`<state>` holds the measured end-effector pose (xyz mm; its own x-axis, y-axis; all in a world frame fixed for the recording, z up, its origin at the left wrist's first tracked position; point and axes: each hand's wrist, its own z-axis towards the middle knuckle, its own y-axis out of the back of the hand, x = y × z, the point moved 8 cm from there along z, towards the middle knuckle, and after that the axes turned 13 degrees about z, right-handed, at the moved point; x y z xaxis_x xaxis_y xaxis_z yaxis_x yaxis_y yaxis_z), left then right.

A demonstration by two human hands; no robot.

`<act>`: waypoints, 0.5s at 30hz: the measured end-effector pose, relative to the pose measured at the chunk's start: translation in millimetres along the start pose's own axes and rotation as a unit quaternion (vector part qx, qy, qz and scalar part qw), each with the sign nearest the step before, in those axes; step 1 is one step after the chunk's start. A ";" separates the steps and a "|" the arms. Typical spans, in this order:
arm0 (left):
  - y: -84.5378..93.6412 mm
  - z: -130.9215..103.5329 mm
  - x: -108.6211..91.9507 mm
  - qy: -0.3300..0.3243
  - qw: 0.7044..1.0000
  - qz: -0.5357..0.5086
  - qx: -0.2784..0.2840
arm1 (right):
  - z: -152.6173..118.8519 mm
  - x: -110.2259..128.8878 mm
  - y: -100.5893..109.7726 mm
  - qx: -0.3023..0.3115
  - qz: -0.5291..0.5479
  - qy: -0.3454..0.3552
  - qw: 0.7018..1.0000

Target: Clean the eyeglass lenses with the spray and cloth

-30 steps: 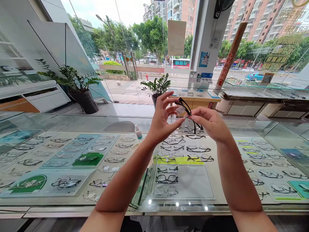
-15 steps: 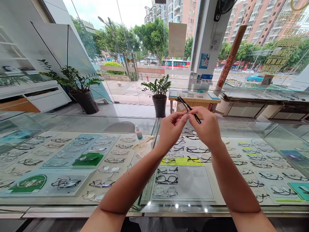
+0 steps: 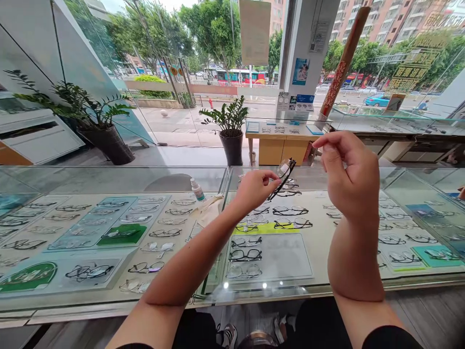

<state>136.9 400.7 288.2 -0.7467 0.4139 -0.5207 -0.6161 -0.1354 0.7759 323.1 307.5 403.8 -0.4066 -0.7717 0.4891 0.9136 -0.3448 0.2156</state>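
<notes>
In my left hand (image 3: 257,189), a pair of black-framed eyeglasses (image 3: 289,171) is pinched between thumb and fingers, tilted above the glass counter (image 3: 232,291). A small pale tag or clear piece shows at the frame's upper end. My right hand (image 3: 350,177) is raised to the right, apart from the eyeglasses. Its thumb and index finger are drawn together and the other fingers are curled; whether something small is between them cannot be made out.
Rows of eyeglasses (image 3: 245,255) lie inside the counter. A small spray bottle (image 3: 197,189) and a pale cloth (image 3: 209,212) rest on the glass left of my left hand. Beyond stand a potted plant (image 3: 231,148) and a display table (image 3: 276,151) near the window.
My right hand has come off the eyeglasses and moved right and up. My left hand keeps hold of them, and they now slant the other way. The view has tipped downward.
</notes>
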 end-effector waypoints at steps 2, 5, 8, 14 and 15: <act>-22.7 8.7 -2.6 -0.012 0.995 0.086 0.039 | 0.7 5.5 6.3 -0.002 -0.006 0.020 1.000; -68.4 27.7 -9.4 -0.047 0.965 0.225 0.127 | 0.8 13.7 17.0 -0.015 0.000 0.042 0.999; -113.7 44.3 -13.7 -0.081 0.923 0.304 0.220 | -2.4 24.6 32.8 -0.024 -0.003 0.048 0.999; -159.1 53.5 -7.7 -0.093 0.884 0.349 0.299 | -15.5 40.4 66.9 -0.046 -0.052 -0.002 0.998; -162.2 52.9 -6.2 -0.092 0.880 0.353 0.304 | -16.3 41.0 69.7 -0.045 -0.052 -0.010 0.998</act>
<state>254.7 467.7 184.4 -0.8028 0.5654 0.1896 0.2733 0.0664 0.9596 370.0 243.1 425.1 -0.4974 -0.7190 0.4854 0.8627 -0.4687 0.1898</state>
